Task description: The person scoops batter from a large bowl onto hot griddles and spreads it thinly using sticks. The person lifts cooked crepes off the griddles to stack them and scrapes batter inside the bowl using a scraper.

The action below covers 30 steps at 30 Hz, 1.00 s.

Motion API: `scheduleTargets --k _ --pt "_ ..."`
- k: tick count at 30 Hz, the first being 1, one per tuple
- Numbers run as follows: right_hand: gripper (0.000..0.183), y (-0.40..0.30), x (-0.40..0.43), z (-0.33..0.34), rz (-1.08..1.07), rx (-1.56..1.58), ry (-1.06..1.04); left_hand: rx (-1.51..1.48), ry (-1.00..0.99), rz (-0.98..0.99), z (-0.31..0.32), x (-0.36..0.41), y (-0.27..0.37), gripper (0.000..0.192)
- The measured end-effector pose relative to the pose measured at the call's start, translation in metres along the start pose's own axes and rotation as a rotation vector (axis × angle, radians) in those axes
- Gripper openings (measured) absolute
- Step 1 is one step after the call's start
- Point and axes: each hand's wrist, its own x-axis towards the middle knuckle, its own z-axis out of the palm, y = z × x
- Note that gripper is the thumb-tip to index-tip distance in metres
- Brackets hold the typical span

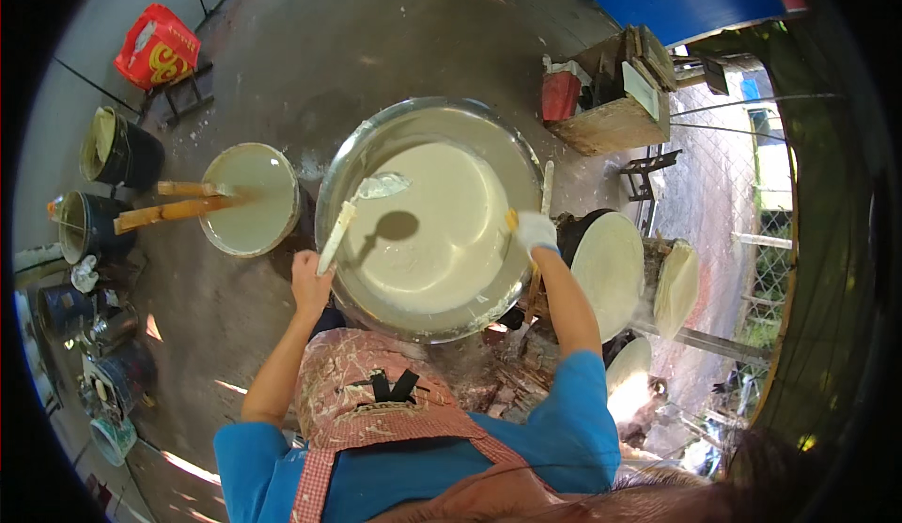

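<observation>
A wide metal basin (525,149) holds pale, creamy liquid in front of me. My left hand (312,283) grips the handle of a ladle (337,235) at the basin's left rim; the coated scoop lies over the liquid and casts a round shadow. At the right rim is my right hand (537,232), in a white glove and slightly blurred. Something yellow (511,220) shows at its fingers, but what it is and whether the hand grips it cannot be made out. Just right of that hand stands a round, pale, flat surface (609,276) with a dark edge.
A bucket of cloudy liquid (250,241) with two wooden handles (169,214) stands left. Dark buckets (144,153) line the far left. A red bag (158,51) is upper left, a wooden box (613,127) upper right. Split firewood (521,382) lies below the basin's right side.
</observation>
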Motion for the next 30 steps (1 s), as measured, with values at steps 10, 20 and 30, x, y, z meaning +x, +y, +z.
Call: scheduleTargets --k 10,20,30 --pt "0.02 -0.052 0.17 0.051 -0.095 -0.543 -0.177 -0.175 -0.016 -0.197 0.04 0.009 -0.017 0.028" --pt "0.027 -0.021 0.123 0.108 -0.082 -0.657 -0.703 -0.126 0.017 -0.151 0.037 0.006 -0.005 0.027" --pt "0.03 -0.016 0.063 0.16 0.023 -0.308 -0.833 -0.125 -0.03 -0.166 0.037 0.004 -0.013 0.032"
